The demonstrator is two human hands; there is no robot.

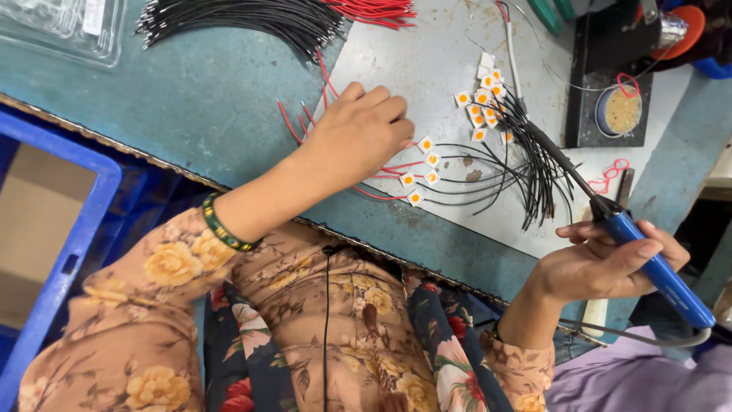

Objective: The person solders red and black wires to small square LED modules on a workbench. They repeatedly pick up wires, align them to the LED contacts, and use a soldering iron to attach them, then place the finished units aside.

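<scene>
We see a grey mat [427, 46] on the bench. Left hand [358, 137] curled, fingertips pinching red wires [389, 168] beside small white LED squares [423, 164]. Right hand [602, 263] clasps a blue soldering iron [659, 271], tip near black wires [526, 152].

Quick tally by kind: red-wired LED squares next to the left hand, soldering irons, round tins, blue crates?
LED squares by the left hand: 5
Soldering iron, in the right hand: 1
Round tin: 1
Blue crate: 1
Total: 8
</scene>
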